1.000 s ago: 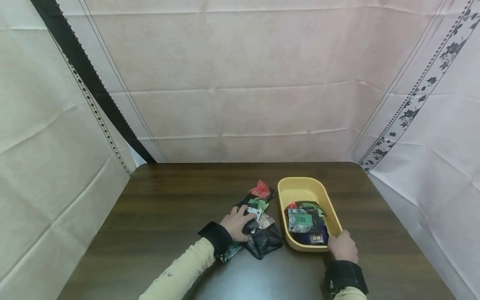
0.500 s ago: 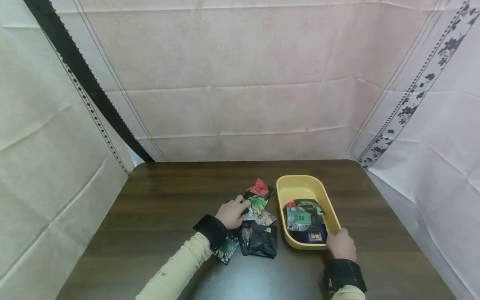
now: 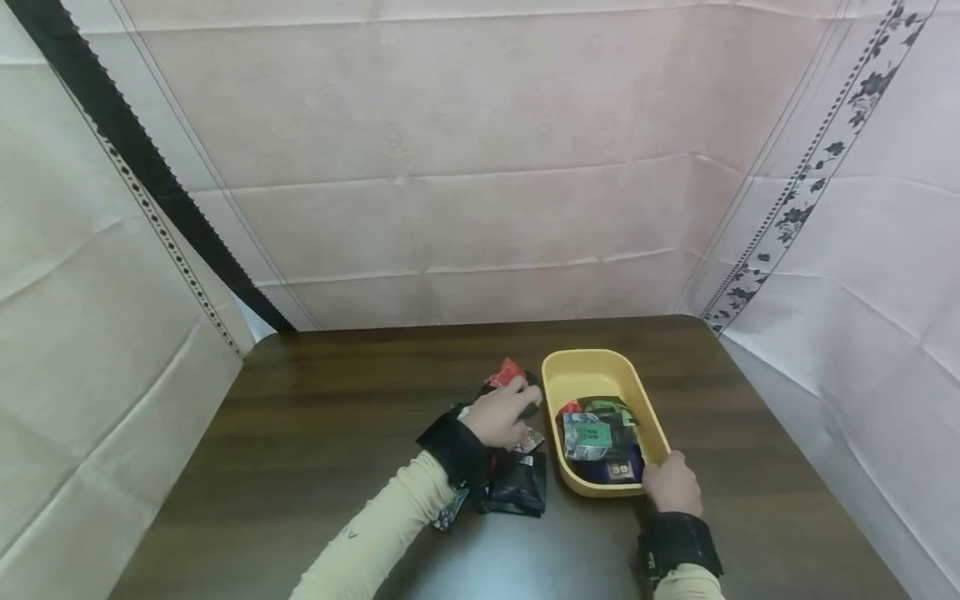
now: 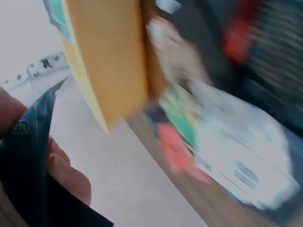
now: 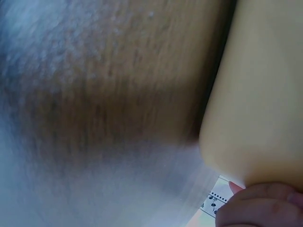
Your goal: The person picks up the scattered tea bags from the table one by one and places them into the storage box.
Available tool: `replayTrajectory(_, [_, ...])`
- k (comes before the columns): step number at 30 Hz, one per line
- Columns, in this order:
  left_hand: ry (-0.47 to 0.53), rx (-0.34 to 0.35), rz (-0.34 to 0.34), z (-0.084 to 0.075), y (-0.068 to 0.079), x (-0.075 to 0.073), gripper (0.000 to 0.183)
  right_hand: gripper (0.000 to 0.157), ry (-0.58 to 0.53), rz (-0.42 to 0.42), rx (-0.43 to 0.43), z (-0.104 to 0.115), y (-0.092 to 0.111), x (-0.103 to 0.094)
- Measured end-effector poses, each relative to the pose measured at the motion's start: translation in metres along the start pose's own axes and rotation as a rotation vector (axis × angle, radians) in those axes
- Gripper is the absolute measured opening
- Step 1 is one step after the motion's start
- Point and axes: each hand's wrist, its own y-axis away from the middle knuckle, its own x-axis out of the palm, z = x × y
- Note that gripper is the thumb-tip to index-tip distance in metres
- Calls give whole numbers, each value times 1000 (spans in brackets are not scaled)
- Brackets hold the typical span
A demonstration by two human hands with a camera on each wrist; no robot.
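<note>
My left hand (image 3: pixel 501 414) is over a loose pile of small packets, left of the yellow plastic bin. The left wrist view shows its fingers pinching a dark sachet (image 4: pixel 21 161) marked "2g". Under and around the hand lie a red-topped packet (image 3: pixel 506 372), a black packet (image 3: pixel 517 485) and others, partly covered by the hand and sleeve. My right hand (image 3: pixel 672 485) grips the near right corner of the yellow bin (image 3: pixel 588 373). Inside the bin, toward its near end, lie several packets, among them a grey one with a green label (image 3: pixel 587 436).
Both hands work on a dark wooden table (image 3: pixel 360 375) with rounded far corners. Pale patterned cloth (image 3: pixel 450 167) hangs behind it and on both sides. A patterned packet (image 3: pixel 448 510) lies near the left forearm.
My left hand has moved right toward the bin, now with a dark sachet in its fingers. The right hand still holds the bin corner. The head view has shifted slightly.
</note>
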Motion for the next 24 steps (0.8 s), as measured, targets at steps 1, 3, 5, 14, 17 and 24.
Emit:
replayTrajectory(1, [11,18,5,-6,-6,0,35,45,0,-2,-4,0,0,0])
replayTrajectory(3, [32,51,10,-17,-18,2,35,44,2,-5,-16,0,0,0])
replayTrajectory(5, [35,77,16,-26,-28,6,33,42,0,-14,-23,-1,0,0])
replayTrajectory(14, [-69,142,57,-54,-64,27,45,43,0,-15,-34,-1,0,2])
replayTrajectory(17, [-147,168,93,-60,-69,33,67,43,2,-3,-38,0,2,2])
replayTrajectory(24, [-129,197,99,-60,-70,34,94,42,-4,-24,-38,-2,-1,0])
